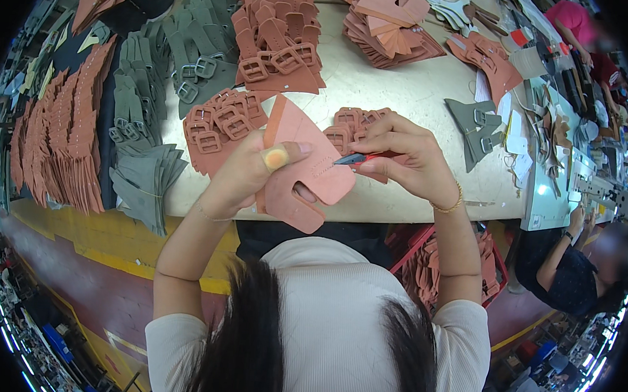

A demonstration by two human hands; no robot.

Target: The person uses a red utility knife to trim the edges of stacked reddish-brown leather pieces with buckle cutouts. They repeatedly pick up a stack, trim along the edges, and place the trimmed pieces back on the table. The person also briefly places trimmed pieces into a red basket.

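My left hand (246, 171) grips a terracotta shoe-upper piece (298, 167) with a stitched edge, thumb pressed on its face. A yellowish plaster wraps that thumb. My right hand (404, 155) pinches a small red-handled thread snip (357, 157) whose metal tip touches the piece near its stitch line. Both hands are raised just above the near edge of the pale work table (408, 93).
Stacks of terracotta buckle straps (217, 125), (278, 37) and grey-green ones (193, 56) cover the table. Grey cut pieces (475, 127) lie at right. A red crate of parts (433, 259) stands below. Another person (571, 268) sits at right.
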